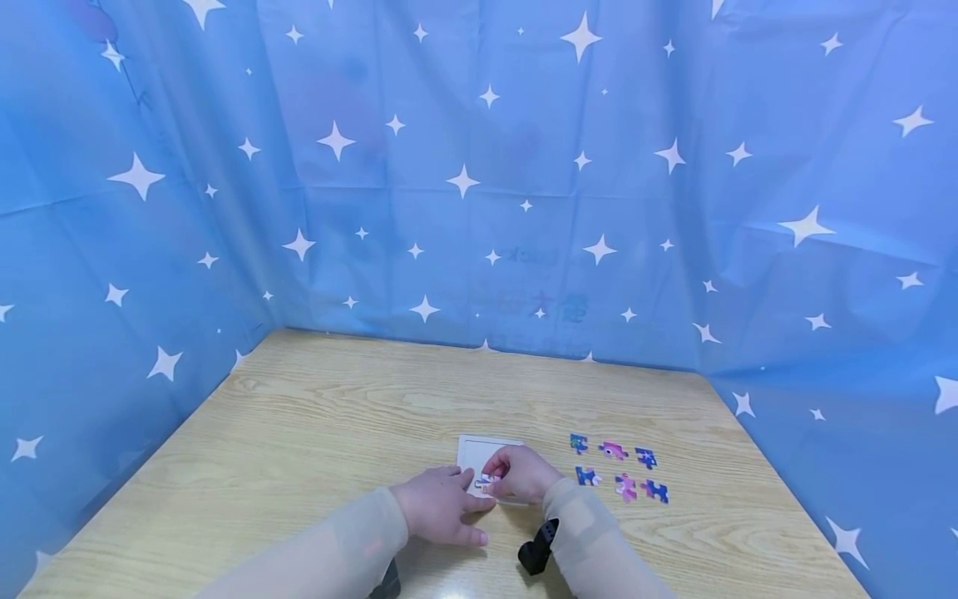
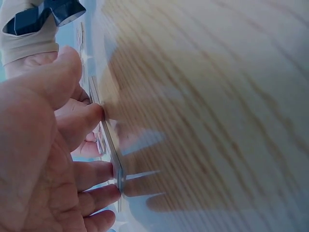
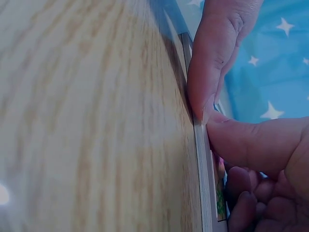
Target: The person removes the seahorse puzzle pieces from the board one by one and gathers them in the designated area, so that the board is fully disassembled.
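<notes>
A flat white puzzle tray (image 1: 471, 450) with a raised rim lies on the table between my hands. My left hand (image 1: 440, 503) spreads over its near left corner; the fingertips touch the tray edge (image 2: 115, 153) in the left wrist view. Over the tray, my right hand (image 1: 524, 472) bends its fingers and thumb about a small jigsaw piece (image 1: 488, 480), partly covered by them. In the right wrist view, the right thumb (image 3: 251, 142) meets a left finger (image 3: 212, 63) at the rim. A coloured printed surface (image 3: 220, 191) shows inside the tray there.
Right of the tray lie several loose jigsaw pieces in two rows, among them a pink one with an eye (image 1: 614, 450) and a blue one (image 1: 654, 491). The wooden table (image 1: 337, 416) meets a blue star-patterned curtain (image 1: 464, 249) behind. A black wrist camera (image 1: 535, 553) sits at the right wrist.
</notes>
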`<act>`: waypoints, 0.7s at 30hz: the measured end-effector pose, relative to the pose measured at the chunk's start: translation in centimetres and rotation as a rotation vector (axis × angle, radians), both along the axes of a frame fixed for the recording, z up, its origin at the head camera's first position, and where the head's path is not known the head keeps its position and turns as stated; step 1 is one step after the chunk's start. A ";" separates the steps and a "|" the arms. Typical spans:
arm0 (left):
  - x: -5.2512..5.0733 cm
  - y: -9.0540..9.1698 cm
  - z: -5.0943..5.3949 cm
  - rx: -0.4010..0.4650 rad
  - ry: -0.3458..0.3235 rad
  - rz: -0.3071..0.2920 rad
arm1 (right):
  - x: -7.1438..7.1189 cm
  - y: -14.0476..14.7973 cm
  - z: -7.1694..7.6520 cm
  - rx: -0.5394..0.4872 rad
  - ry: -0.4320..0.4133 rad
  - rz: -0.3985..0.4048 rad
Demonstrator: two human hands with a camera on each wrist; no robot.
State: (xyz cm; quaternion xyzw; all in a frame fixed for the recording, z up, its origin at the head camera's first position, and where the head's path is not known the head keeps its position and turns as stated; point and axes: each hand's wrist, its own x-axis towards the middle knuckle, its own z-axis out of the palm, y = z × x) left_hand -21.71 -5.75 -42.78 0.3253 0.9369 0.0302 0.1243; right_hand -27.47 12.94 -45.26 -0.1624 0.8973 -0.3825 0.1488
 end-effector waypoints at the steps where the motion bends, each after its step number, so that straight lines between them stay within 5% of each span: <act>1: 0.0 0.0 0.0 0.000 0.001 0.000 | 0.0 0.0 0.0 -0.001 -0.002 -0.002; 21: -0.2 0.0 -0.2 0.006 -0.020 0.008 | 0.2 0.3 0.2 -0.031 -0.031 -0.029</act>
